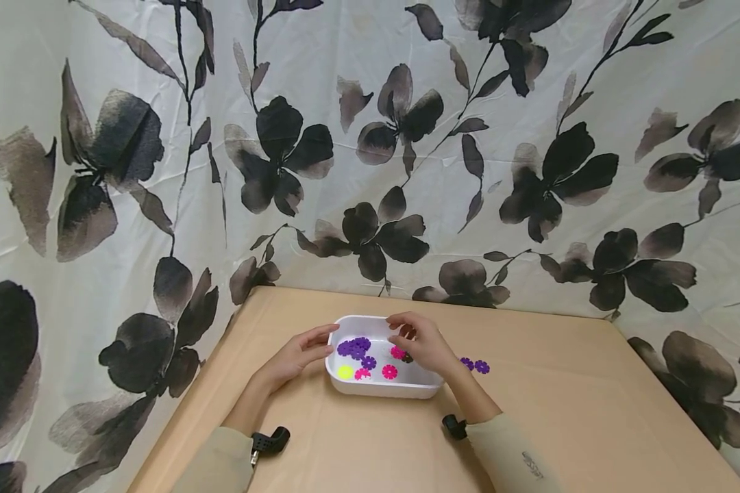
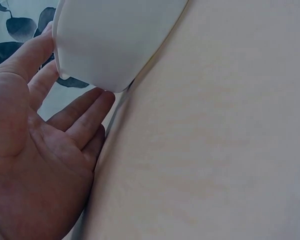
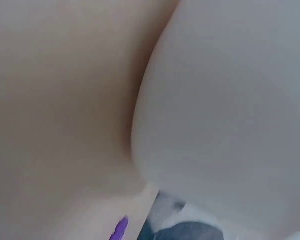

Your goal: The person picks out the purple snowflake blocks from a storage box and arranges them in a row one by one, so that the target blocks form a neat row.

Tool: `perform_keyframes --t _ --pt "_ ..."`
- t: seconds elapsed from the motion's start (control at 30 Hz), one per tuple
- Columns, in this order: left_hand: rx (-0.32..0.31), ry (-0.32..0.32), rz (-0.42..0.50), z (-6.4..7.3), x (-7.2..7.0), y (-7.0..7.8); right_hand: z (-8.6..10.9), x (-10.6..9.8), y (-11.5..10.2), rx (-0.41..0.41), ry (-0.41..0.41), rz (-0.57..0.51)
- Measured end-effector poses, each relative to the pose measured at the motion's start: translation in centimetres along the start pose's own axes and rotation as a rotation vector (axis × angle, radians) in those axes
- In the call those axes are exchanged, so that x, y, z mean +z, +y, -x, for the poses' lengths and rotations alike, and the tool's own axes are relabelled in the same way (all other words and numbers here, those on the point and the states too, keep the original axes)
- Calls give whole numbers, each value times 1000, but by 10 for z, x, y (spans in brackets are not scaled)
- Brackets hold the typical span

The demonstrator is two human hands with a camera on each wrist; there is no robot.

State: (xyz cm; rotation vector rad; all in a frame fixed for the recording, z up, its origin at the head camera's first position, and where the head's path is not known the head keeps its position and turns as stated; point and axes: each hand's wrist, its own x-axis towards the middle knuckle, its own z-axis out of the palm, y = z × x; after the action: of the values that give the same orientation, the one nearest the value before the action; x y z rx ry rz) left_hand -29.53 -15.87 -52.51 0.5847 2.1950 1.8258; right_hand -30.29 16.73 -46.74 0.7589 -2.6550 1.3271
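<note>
White tray [image 1: 385, 391]; purple, pink, yellow pieces [image 1: 355, 347]; tan table [image 1: 592, 404]; dark-flowered white backdrop [image 1: 450, 185].

tan counter [image 1: 592, 397] carries a white tray [image 1: 385, 391]

and there it sits, flat on that smooth counter top, while just off the tray's right end, two purple flower-shaped pieces [image 1: 482, 367] show, lying near each other!

A beige left sleeve [image 1: 217, 463] and a matching right sleeve [image 1: 510, 457] are worn, both ended at the forearm; the right sleeve is marked by a small dark print [image 1: 532, 465], too small to be read; a black, curved left wrist device [image 1: 273, 441] and a black, rounded right wrist device [image 1: 454, 427] are worn near the cuffs; the left hand [image 1: 297, 355] and right hand [image 1: 424, 342] are left uncovered.
</note>
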Motion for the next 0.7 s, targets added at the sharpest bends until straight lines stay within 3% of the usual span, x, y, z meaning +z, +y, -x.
perform_keyframes --t 0.37,0.7 --pt "8 -19 19 1 0 0 -18 35 -1 -60 -257 132" --pt "4 -17 6 0 -3 -1 -23 48 -4 -90 -353 201"
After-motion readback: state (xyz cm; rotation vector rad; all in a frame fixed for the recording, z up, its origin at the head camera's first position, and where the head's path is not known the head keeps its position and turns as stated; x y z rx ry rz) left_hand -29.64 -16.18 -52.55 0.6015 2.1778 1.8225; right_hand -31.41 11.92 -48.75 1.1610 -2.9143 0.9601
